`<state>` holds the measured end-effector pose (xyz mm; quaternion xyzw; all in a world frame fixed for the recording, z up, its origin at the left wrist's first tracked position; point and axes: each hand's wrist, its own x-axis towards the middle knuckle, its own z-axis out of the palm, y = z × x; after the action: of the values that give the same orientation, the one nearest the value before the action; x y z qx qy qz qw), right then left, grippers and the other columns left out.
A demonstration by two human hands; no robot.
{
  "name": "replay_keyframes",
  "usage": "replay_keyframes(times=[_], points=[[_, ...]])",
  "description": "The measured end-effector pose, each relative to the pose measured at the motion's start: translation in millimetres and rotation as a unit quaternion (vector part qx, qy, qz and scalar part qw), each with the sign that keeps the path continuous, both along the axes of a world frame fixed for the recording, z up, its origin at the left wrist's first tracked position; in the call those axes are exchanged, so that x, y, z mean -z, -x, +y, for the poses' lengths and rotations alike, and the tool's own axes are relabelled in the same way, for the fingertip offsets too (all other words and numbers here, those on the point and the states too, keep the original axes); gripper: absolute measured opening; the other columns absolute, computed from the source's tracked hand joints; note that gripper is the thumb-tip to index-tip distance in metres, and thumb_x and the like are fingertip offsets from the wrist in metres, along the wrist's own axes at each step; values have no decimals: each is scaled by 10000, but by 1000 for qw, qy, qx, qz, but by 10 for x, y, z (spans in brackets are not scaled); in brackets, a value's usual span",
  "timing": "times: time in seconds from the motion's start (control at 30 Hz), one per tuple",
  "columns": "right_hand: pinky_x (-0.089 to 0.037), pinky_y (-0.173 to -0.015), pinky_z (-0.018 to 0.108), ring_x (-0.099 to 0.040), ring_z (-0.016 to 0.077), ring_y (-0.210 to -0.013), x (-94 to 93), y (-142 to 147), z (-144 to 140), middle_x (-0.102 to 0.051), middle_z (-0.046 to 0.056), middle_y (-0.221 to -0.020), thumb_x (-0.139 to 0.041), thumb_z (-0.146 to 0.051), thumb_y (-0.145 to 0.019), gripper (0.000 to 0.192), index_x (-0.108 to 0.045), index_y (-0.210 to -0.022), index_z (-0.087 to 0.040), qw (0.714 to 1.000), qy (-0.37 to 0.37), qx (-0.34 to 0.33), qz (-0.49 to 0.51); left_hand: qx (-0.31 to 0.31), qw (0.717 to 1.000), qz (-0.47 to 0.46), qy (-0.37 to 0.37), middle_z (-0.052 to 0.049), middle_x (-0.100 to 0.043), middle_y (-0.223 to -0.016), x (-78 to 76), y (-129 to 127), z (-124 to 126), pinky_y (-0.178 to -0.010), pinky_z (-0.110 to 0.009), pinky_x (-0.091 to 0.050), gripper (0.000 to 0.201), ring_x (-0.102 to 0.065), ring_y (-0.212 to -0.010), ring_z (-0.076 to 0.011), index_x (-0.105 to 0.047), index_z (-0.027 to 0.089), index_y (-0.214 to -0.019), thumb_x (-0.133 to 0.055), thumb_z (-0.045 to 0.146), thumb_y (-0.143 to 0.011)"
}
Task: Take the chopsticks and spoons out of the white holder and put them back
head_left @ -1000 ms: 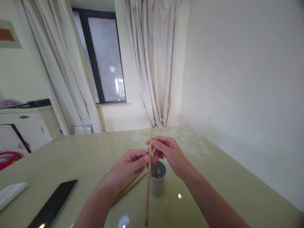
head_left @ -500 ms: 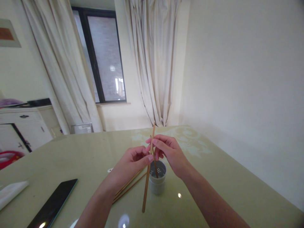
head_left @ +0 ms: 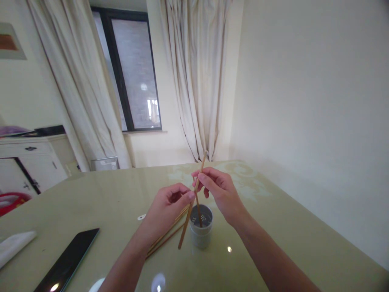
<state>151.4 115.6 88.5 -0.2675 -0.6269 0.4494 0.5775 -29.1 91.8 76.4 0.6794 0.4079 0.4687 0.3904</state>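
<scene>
Two hands meet over a small grey cup [head_left: 201, 232] on the table [head_left: 273, 227]. Right hand [head_left: 219, 194] pinches the upper part of a long wooden stick [head_left: 189, 209]; left hand [head_left: 168, 207] pinches it at mid-length. Its long axis tilts, upper end away from the person, lower end hanging free just left of the cup rim. A second, darker stick [head_left: 198, 211] stands in the cup below the right hand; loose sticks [head_left: 164, 239] lie beneath the left wrist.

you face a glossy pale green table [head_left: 91, 194], with cream curtains [head_left: 197, 81] flanking a dark-framed window [head_left: 133, 73] at the far wall, a bare white wall [head_left: 319, 101] on your right, and a white cabinet [head_left: 30, 162] far left.
</scene>
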Motion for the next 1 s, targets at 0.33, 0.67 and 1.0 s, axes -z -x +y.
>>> replay_keyframes(times=[0.33,0.67,1.0], points=[[-537,-654,302,-722,196,-764,-80,-467,211,-779,69,-878,-651,-401,-966,263,-744,-1079,-183,984,-67,109,-124,-108,886,451,-19,-100,-768,-964,490,371,319,-747,-324,-379,245,-684,-890,-253,-699,219,-988,-457,260,-998],[-525,-725,311,-753,200,-736,164,-356,407,-783,40,-776,-599,-268,-979,194,-714,-836,-205,941,-55,129,-308,-43,832,552,16,-121,-760,-943,852,182,345,-695,-322,-399,135,-705,-870,-277,-730,216,-858,-598,191,-873],[-477,-729,255,-730,170,-744,321,-202,455,-780,34,-781,-520,-201,-1022,301,-717,-795,-192,894,-36,151,-420,-21,823,567,40,-93,-772,-967,918,183,370,-700,-305,-441,170,-739,-909,-263,-739,213,-857,-599,123,-823]])
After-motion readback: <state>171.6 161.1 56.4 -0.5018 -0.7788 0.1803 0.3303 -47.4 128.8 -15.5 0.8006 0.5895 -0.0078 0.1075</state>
